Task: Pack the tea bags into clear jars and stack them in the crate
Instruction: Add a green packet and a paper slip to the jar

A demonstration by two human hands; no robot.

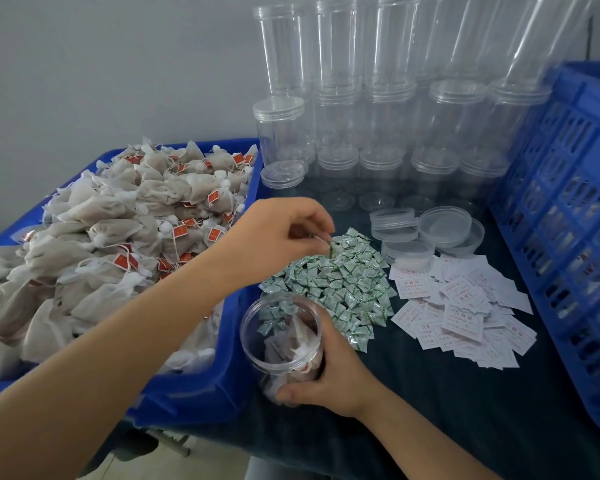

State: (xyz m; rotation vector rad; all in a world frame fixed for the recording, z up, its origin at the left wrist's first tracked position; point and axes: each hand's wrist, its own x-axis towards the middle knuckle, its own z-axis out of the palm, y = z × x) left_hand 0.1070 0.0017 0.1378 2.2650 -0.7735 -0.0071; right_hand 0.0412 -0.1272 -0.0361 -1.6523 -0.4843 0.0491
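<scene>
My right hand grips an open clear jar tilted toward me near the table's front; tea bags lie inside it. My left hand reaches across over the pile of small green-and-white sachets and pinches one sachet by its edge. A big heap of white tea bags with red tags fills the blue tub on the left. The blue slotted crate stands at the right.
Several clear jars, stacked and some lidded, stand against the back wall. Loose clear lids lie beside them. White paper labels with red print are scattered between the sachets and the crate. A dark cloth covers the table.
</scene>
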